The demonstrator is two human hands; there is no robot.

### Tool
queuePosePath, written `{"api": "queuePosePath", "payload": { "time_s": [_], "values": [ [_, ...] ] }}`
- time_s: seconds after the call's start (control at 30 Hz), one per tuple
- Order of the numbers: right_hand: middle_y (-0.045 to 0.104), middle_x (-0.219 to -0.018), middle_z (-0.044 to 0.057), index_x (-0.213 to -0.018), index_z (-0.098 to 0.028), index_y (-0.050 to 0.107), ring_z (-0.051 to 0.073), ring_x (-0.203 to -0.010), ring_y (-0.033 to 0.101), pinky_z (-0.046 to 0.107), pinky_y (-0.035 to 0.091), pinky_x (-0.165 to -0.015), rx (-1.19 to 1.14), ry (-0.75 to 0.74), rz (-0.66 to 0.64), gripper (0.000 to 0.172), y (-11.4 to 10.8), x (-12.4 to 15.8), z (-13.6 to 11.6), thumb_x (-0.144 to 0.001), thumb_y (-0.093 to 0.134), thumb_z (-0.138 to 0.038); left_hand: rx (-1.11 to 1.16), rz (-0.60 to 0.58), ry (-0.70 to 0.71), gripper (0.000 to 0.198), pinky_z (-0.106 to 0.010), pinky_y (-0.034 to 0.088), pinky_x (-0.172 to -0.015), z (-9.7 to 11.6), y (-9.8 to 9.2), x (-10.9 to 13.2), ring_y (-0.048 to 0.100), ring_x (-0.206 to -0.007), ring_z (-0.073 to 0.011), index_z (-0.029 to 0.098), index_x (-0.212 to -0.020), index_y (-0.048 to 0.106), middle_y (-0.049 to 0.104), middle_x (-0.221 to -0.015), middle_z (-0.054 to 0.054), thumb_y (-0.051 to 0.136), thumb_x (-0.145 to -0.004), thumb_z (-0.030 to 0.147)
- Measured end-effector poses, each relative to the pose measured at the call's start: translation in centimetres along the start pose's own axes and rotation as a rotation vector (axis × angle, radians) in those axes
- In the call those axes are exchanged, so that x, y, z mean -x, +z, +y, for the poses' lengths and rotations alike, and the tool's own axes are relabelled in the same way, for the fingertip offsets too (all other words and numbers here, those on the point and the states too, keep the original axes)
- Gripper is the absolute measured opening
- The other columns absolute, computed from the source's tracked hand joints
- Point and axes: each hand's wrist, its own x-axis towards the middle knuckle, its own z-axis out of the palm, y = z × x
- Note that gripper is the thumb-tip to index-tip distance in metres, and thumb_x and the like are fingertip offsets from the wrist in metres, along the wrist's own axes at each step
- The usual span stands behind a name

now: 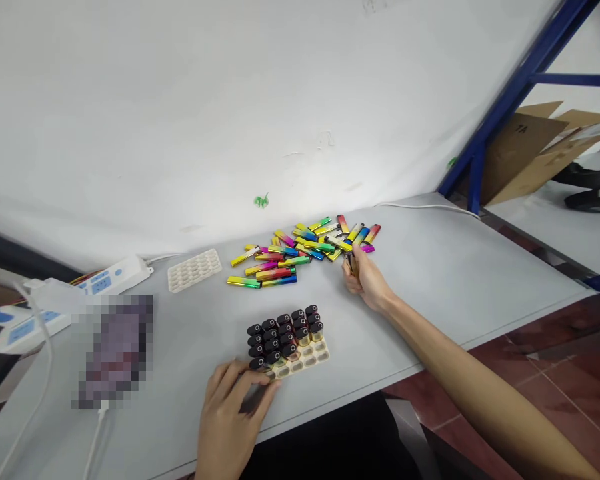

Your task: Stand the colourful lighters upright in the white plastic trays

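A pile of several rainbow-coloured stick-shaped devices (300, 250) lies on the white table (455, 280) near the wall. My right hand (365, 280) reaches to the pile's right end, fingers closed on one of the sticks. A beige slotted tray (307, 357) in front of me holds several devices standing upright with black caps (285, 330); some slots at its near right are bare. My left hand (233, 413) rests at the tray's near left corner, fingers curled against it.
A second, bare beige tray (194, 269) lies left of the pile. White power strips (113, 277) and cables sit at the far left beside a blurred-out object (113, 350). A blue metal frame (510, 100) and cardboard boxes (540, 147) stand at the right.
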Motion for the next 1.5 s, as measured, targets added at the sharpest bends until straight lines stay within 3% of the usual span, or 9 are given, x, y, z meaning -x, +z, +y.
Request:
{"api": "queuePosePath", "payload": {
  "time_s": [0.27, 1.03, 1.17, 1.27, 1.37, 1.5],
  "values": [
    [0.024, -0.041, -0.007, -0.054, -0.023, 0.035, 0.007, -0.036, 0.014, 0.021, 0.012, -0.036, 0.025, 0.054, 0.061, 0.051, -0.2, -0.4, 0.4, -0.093, 0.036, -0.056, 0.005, -0.002, 0.004, 0.011, -0.038, 0.047, -0.083, 0.0, -0.1, 0.1, 0.054, -0.093, -0.0234, 0.025, -0.083, 0.062, 0.065, -0.088, -0.003, 0.069, -0.087, 0.031],
    [0.025, -0.046, -0.008, -0.059, -0.022, 0.04, 0.006, -0.037, 0.018, 0.02, 0.014, -0.037, -0.004, 0.047, 0.079, 0.054, -0.2, -0.3, 0.4, -0.092, 0.038, -0.064, 0.006, 0.001, -0.015, 0.011, -0.036, 0.048, -0.08, 0.2, -0.1, 0.0, 0.055, -0.091, -0.0224, 0.025, -0.082, 0.062, 0.064, -0.089, -0.003, 0.069, -0.087, 0.032],
    [0.04, -0.057, -0.005, -0.075, -0.02, 0.054, 0.009, -0.043, 0.033, 0.021, 0.027, -0.039, 0.026, -0.058, 0.054, 0.052, -0.2, -0.4, 0.7, -0.089, 0.041, -0.069, 0.012, 0.006, -0.014, 0.011, -0.036, 0.047, -0.081, 0.0, 0.0, 0.0, 0.054, -0.091, -0.0222, 0.025, -0.083, 0.062, 0.063, -0.089, -0.003, 0.069, -0.087, 0.031],
    [0.055, -0.076, 0.0, -0.083, -0.02, 0.057, 0.013, -0.062, 0.053, 0.026, 0.047, -0.058, 0.116, -0.186, 0.007, 0.045, -0.1, 0.0, 0.7, -0.085, 0.054, -0.065, 0.019, 0.003, -0.004, 0.01, -0.036, 0.046, -0.082, -0.1, 0.0, 0.1, 0.053, -0.092, -0.0221, 0.024, -0.084, 0.062, 0.063, -0.09, -0.003, 0.07, -0.087, 0.03],
    [0.06, -0.085, 0.001, -0.086, -0.019, 0.06, 0.015, -0.077, 0.058, 0.029, 0.048, -0.071, 0.342, -0.34, -0.004, 0.037, -0.2, 1.5, -0.1, -0.083, 0.066, -0.055, 0.027, -0.007, 0.008, 0.011, -0.036, 0.045, -0.082, -0.1, 0.0, 0.1, 0.053, -0.092, -0.0221, 0.024, -0.084, 0.061, 0.063, -0.09, -0.003, 0.069, -0.088, 0.03],
    [0.064, -0.079, 0.001, -0.088, -0.019, 0.064, 0.015, -0.073, 0.058, 0.031, 0.046, -0.07, 0.571, -0.439, 0.027, 0.028, -0.3, 5.0, -2.1, -0.086, 0.068, -0.046, 0.029, -0.011, 0.015, 0.011, -0.036, 0.045, -0.081, 0.0, 0.0, -0.1, 0.053, -0.092, -0.022, 0.024, -0.084, 0.061, 0.063, -0.088, -0.002, 0.069, -0.088, 0.03]
  ]
}}
